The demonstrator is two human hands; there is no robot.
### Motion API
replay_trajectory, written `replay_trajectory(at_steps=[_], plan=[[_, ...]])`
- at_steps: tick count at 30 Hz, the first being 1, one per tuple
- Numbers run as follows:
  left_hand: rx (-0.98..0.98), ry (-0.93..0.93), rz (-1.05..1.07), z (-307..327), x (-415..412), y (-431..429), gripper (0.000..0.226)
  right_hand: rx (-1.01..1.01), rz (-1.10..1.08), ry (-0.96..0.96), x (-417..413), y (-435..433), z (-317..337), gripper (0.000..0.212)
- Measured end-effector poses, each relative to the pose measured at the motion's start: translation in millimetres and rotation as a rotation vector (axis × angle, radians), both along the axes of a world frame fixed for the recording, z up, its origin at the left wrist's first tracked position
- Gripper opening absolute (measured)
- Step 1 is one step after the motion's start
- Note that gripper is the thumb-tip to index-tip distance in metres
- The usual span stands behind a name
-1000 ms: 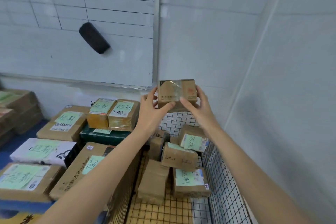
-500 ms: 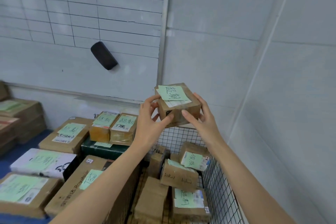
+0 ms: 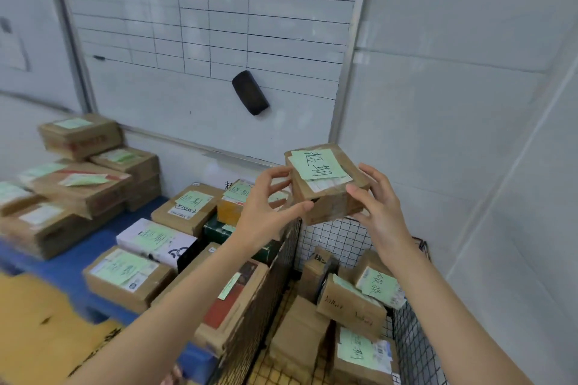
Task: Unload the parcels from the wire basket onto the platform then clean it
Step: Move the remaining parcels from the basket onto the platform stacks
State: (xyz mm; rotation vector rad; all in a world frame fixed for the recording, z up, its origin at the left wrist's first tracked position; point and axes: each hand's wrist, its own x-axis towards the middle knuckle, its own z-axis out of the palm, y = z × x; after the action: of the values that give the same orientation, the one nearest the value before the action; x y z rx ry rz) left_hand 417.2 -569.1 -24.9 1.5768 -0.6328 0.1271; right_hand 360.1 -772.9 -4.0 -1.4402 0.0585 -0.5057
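A small brown parcel [image 3: 328, 194] with a green note on top is held in the air above the wire basket [image 3: 341, 237]. My left hand [image 3: 266, 212] grips its left side and my right hand [image 3: 375, 206] grips its right side. Several cardboard parcels [image 3: 350, 306] lie inside the basket at the lower right. The blue platform [image 3: 93, 247] stretches to the left of the basket and carries several labelled parcels [image 3: 187, 206].
A whiteboard [image 3: 219, 40] with a black eraser [image 3: 250, 92] hangs on the wall behind. A white panel wall [image 3: 469, 134] runs along the right of the basket. Yellow cardboard [image 3: 37, 322] lies on the floor at the lower left.
The parcel has been turned so its green note faces up. It has shifted a little to the left, still over the basket. The view has swung left, showing more of the platform.
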Motion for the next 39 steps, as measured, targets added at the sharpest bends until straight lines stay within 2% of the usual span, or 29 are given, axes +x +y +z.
replay_trajectory(at_steps=[8,13,18,23,27,30,32,36,39], plan=[[0.189,0.008,0.153,-16.3,-4.1,77.1,0.096,-0.086,0.177,0.049,15.4,37.4,-15.3,0.039],[0.300,0.004,0.232,-27.0,-9.5,115.9,0.089,-0.103,0.334,0.063,20.7,68.2,-23.7,0.042],[0.289,0.008,0.284,-27.5,-8.1,147.0,0.084,-0.165,0.448,0.084,33.5,95.5,-24.9,0.053],[0.255,-0.031,0.327,-32.2,-4.4,175.6,0.075,-0.157,0.435,0.145,49.7,119.8,-25.8,0.072],[0.199,-0.059,0.357,-40.0,8.4,202.4,0.069,-0.172,0.352,0.127,64.4,151.6,-24.9,0.068],[0.170,-0.058,0.367,-40.5,23.1,229.5,0.070,-0.179,0.315,0.104,78.1,183.3,-20.5,0.072],[0.152,-0.059,0.362,-39.9,35.6,252.5,0.070,-0.203,0.297,0.092,89.4,209.2,-18.9,0.070],[0.108,-0.074,0.348,-41.0,61.7,303.1,0.068,-0.217,0.271,0.072,111.5,265.9,-17.4,0.052],[0.093,-0.061,0.333,-41.3,78.8,335.2,0.067,-0.234,0.247,0.063,123.5,304.1,-16.4,0.052]])
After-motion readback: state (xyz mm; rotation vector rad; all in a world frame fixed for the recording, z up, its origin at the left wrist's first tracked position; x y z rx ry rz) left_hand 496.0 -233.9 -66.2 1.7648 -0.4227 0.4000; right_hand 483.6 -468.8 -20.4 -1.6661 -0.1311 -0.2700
